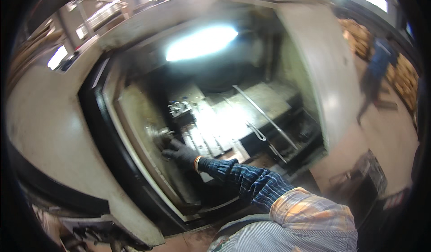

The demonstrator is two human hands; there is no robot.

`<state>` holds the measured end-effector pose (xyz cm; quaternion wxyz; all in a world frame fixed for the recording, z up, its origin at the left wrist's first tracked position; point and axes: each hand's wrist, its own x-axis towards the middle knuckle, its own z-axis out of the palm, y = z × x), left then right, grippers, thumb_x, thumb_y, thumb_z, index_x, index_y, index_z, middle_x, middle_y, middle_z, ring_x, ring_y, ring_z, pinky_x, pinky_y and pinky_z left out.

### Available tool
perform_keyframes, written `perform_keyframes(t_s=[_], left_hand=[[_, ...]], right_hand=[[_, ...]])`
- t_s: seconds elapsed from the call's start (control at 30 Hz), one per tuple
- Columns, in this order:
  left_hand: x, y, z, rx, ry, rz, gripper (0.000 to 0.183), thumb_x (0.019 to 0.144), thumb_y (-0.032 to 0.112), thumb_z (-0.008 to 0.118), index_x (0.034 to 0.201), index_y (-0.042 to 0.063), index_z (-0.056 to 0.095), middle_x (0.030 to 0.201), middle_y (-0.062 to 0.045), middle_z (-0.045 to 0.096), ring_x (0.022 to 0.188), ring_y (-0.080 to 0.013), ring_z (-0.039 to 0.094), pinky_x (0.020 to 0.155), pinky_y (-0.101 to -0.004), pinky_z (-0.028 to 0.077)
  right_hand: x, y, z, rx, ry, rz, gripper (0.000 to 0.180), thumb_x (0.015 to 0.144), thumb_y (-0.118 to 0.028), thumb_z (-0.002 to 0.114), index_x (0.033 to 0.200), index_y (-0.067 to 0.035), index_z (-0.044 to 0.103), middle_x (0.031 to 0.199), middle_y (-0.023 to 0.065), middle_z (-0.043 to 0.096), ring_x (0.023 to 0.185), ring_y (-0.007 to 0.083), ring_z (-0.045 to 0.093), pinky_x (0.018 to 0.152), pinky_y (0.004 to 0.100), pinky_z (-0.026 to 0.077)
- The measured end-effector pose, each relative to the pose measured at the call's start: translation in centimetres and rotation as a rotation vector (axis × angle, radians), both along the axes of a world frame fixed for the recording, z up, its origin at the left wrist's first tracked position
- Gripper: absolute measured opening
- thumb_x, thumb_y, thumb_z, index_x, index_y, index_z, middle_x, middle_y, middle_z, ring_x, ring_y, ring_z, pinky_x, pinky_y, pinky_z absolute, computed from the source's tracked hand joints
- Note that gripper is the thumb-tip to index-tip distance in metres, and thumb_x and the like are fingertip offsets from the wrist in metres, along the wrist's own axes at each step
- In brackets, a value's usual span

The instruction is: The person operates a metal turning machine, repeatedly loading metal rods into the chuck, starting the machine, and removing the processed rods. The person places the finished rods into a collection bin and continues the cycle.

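My right hand (183, 155), in a dark glove with a striped cuff, reaches leftward into a machine tool's enclosure (316, 60). Its fingers are spread beside a round metal fitting (157, 134) on the left inner wall, perhaps a chuck. Blur hides whether they touch it; I see nothing held. Beyond the hand, a metal block (180, 109) stands at the left end of a slotted metal bed (208, 139). A long metal rod (266, 117) slants across the bed's right part, near a looped metal tool (257, 132). My left hand is out of view.
A bright lamp (202, 44) glows inside the enclosure. The black door frame (111, 127) runs down its left side. At the right, a person (377, 61) in blue is on the floor near stacked brown goods (405, 83). A dark box-like object (367, 174) stands nearer.
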<state>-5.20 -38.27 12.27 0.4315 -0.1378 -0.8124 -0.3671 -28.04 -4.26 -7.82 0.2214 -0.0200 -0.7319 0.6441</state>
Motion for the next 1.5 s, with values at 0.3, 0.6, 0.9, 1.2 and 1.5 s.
perform_keyframes(t_s=[0.3, 0.6, 0.9, 1.2, 1.5], left_hand=[[2.1, 9.6, -4.8, 0.300, -0.824, -1.121, 0.040, 0.108, 0.025, 0.057, 0.134, -0.005, 0.055, 0.124, -0.024, 0.066, 0.087, -0.0248, 0.066, 0.079, -0.0326, 0.056], [2.6, 24.2, -13.6, 1.178, -2.211, -1.221, 0.033, 0.105, 0.029, 0.063, 0.125, 0.004, 0.060, 0.119, -0.016, 0.071, 0.080, -0.0204, 0.073, 0.069, -0.0334, 0.064], [13.3, 33.1, -20.6, 0.712, -2.523, -1.080, 0.059, 0.101, 0.053, 0.060, 0.121, -0.002, 0.058, 0.110, -0.026, 0.072, 0.107, -0.0453, 0.071, 0.082, -0.0495, 0.067], [20.5, 39.2, -24.0, 0.700, -2.494, -1.328, 0.103, 0.096, 0.060, 0.064, 0.163, 0.003, 0.011, 0.167, -0.025, 0.015, 0.153, -0.0431, 0.024, 0.105, -0.0700, 0.051], [21.6, 33.1, -23.1, 0.661, -2.508, -1.245, 0.048, 0.108, 0.053, 0.046, 0.113, 0.005, 0.049, 0.105, -0.014, 0.057, 0.103, -0.0364, 0.065, 0.104, -0.0661, 0.053]], right_hand=[[25.4, 2.1, 2.2, -0.217, -0.433, 0.060, 0.052, 0.101, -0.044, 0.065, 0.139, -0.009, 0.062, 0.113, 0.0092, 0.073, 0.088, 0.0167, 0.068, 0.079, 0.0322, 0.057], [50.1, 3.9, -6.3, -0.472, -0.206, -0.810, 0.037, 0.096, -0.024, 0.065, 0.127, -0.004, 0.064, 0.095, 0.0068, 0.068, 0.072, 0.0140, 0.065, 0.058, 0.0297, 0.055], [75.5, -1.8, -10.3, 0.030, -0.747, -1.758, 0.043, 0.094, -0.041, 0.070, 0.116, -0.004, 0.072, 0.103, 0.0176, 0.075, 0.094, 0.0330, 0.071, 0.084, 0.0408, 0.054], [86.9, -4.3, -29.5, 0.046, -1.677, -0.773, 0.044, 0.095, -0.038, 0.059, 0.126, -0.010, 0.073, 0.132, 0.0177, 0.069, 0.118, 0.0400, 0.067, 0.101, 0.0515, 0.052], [87.7, -2.8, -36.5, 0.073, -1.596, -0.689, 0.039, 0.094, -0.031, 0.057, 0.118, -0.008, 0.076, 0.127, 0.0162, 0.071, 0.117, 0.0361, 0.069, 0.096, 0.0479, 0.054]])
